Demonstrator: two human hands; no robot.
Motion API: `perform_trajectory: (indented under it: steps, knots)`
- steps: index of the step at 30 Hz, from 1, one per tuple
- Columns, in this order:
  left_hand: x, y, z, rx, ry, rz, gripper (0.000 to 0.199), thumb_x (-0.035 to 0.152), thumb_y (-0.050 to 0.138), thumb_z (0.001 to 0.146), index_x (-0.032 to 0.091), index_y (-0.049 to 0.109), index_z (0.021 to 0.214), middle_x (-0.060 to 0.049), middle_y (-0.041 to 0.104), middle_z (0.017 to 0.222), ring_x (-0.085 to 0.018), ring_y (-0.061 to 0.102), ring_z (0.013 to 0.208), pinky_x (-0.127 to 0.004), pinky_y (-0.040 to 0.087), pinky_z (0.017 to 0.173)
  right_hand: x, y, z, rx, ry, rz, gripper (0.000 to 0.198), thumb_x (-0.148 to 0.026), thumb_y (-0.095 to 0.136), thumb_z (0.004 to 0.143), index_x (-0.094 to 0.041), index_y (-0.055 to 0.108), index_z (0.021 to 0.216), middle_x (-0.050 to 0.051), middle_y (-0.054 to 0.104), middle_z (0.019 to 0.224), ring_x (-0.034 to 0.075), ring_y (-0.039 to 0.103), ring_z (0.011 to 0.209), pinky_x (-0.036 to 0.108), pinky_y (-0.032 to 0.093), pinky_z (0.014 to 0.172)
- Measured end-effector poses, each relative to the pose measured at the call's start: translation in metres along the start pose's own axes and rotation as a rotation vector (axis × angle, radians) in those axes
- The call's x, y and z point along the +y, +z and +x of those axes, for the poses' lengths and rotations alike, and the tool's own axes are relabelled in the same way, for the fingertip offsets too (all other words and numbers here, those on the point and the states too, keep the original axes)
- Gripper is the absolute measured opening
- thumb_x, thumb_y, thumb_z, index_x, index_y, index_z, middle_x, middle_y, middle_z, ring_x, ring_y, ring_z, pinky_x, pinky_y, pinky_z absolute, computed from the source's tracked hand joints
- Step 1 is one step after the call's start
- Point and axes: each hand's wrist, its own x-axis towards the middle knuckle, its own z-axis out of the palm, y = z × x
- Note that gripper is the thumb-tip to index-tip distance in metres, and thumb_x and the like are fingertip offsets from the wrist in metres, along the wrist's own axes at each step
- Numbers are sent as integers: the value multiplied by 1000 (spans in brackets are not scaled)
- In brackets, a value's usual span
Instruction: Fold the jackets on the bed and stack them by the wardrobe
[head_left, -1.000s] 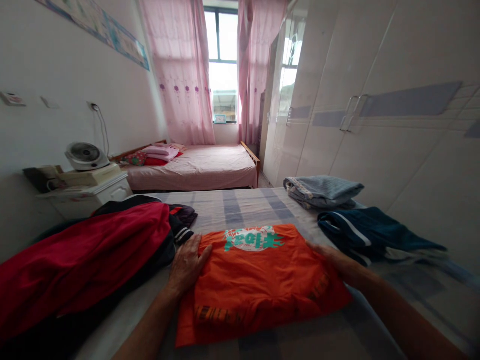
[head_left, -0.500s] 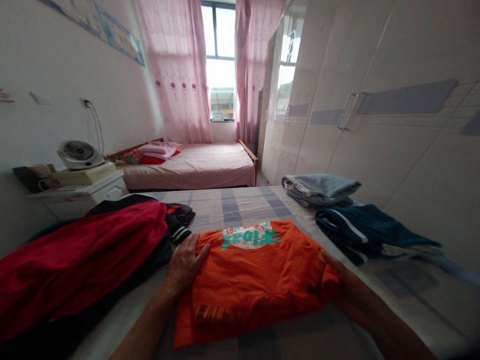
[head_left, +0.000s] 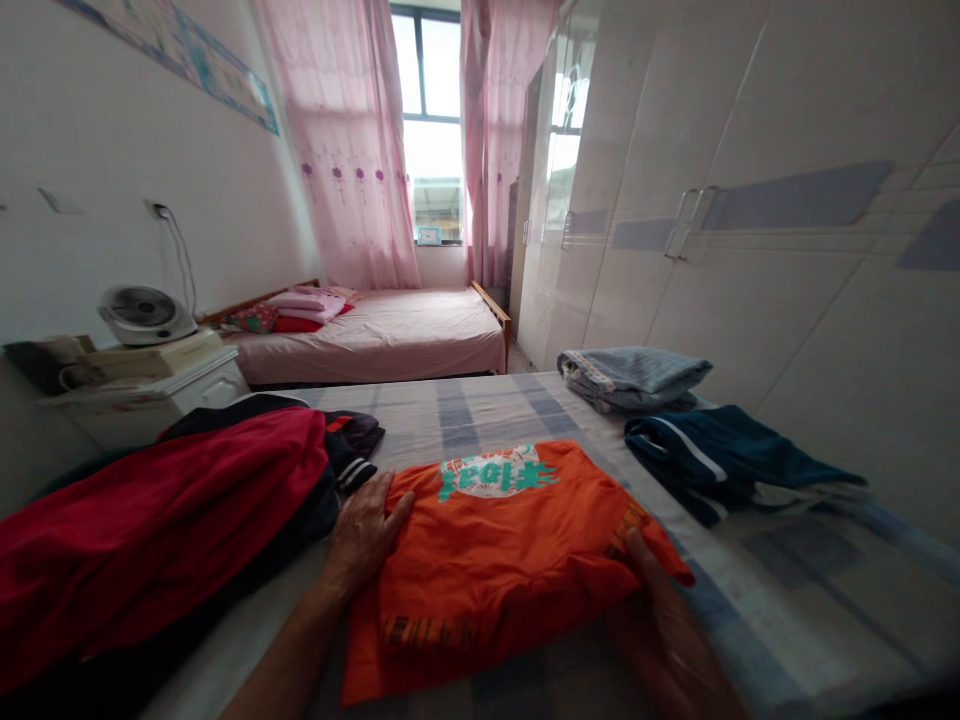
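An orange T-shirt [head_left: 510, 560] with a white and green print lies partly folded on the bed in front of me. My left hand [head_left: 367, 530] rests flat along its left edge, fingers stretched and thumb apart. At the lower right side, my right hand [head_left: 664, 610] grips the T-shirt's edge near the sleeve. Its thumb lies on top, and the fingers are hidden under the cloth. Left of my left hand lies a pile with a red garment [head_left: 225, 500] over dark clothes. Folded dark teal clothing [head_left: 742, 460] with a white stripe sits to the right.
Folded grey-blue cloth [head_left: 637, 375] lies at the far right of the checked bedsheet [head_left: 420, 415]. A white wardrobe [head_left: 720, 320] stands along the right. Beyond is a second bed with a pink sheet [head_left: 390, 335]. A small fan [head_left: 146, 315] stands on the left cabinet.
My right hand has moved left and down along the T-shirt, from its right side to the lower right edge. The sleeve corner now sticks out. My left hand stays at the left edge.
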Motion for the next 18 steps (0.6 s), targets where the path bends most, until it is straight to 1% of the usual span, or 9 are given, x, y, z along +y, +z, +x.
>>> perform_trajectory:
  steps: [2, 4, 7, 9, 10, 12, 14, 16, 18]
  knots:
    - [1, -1, 0, -8, 1, -2, 57, 49, 32, 90, 9, 48, 127, -15, 53, 130, -24, 47, 122, -38, 34, 104, 4, 6, -3, -5, 15, 80, 48, -55, 53, 80, -29, 56, 120, 3, 64, 115, 26, 52, 117, 48, 41, 102]
    - [1, -1, 0, -10, -2, -4, 56, 48, 32, 90, 10, 48, 127, -14, 52, 131, -24, 47, 122, -38, 34, 104, 10, 12, -8, -43, 32, 115, 52, -59, 53, 78, -28, 57, 119, 5, 62, 121, 27, 50, 120, 50, 37, 104]
    - [1, -1, 0, -9, -7, -7, 55, 48, 33, 89, 11, 48, 127, -14, 52, 131, -24, 46, 123, -38, 34, 104, 22, 20, -13, -93, 42, 103, 61, -69, 50, 74, -26, 60, 117, 6, 58, 126, 29, 46, 123, 51, 35, 105]
    - [1, -1, 0, -12, -7, -10, 55, 48, 32, 89, 10, 48, 126, -14, 52, 131, -24, 47, 122, -38, 34, 104, 29, 25, -16, -70, 25, 71, 63, -70, 50, 73, -26, 61, 116, 5, 57, 126, 28, 42, 126, 49, 36, 104]
    - [2, -2, 0, -12, -4, -11, 55, 48, 32, 89, 10, 48, 126, -14, 53, 130, -24, 47, 122, -37, 34, 104, 32, 28, -16, -38, 16, 67, 60, -68, 53, 73, -27, 61, 116, 3, 58, 126, 27, 42, 127, 46, 37, 104]
    - [2, -2, 0, -12, -5, -12, 56, 48, 31, 89, 10, 48, 127, -14, 53, 130, -24, 47, 122, -37, 34, 104, 37, 36, -16, 33, 0, 95, 53, -56, 62, 72, -29, 58, 117, 0, 59, 124, 24, 42, 127, 41, 39, 104]
    - [1, -2, 1, -25, -13, -13, 58, 50, 30, 89, 9, 47, 127, -14, 52, 132, -24, 46, 123, -38, 33, 105, 39, 42, -15, 66, 3, 151, 52, -45, 68, 71, -30, 56, 119, -3, 61, 120, 22, 44, 125, 38, 41, 103]
    - [-3, 0, 2, -45, -23, -21, 60, 51, 28, 89, 9, 47, 128, -14, 50, 133, -24, 45, 124, -38, 33, 106, 41, 46, -12, 61, 40, 199, 53, -37, 70, 70, -28, 55, 119, -3, 65, 113, 23, 49, 120, 38, 44, 100]
    - [-10, 4, 3, -53, -13, -35, 61, 50, 23, 90, 9, 47, 128, -14, 51, 133, -23, 45, 124, -39, 33, 106, 41, 46, -4, 72, 91, 198, 46, -32, 70, 68, -23, 59, 111, 0, 69, 100, 24, 58, 109, 40, 48, 95]
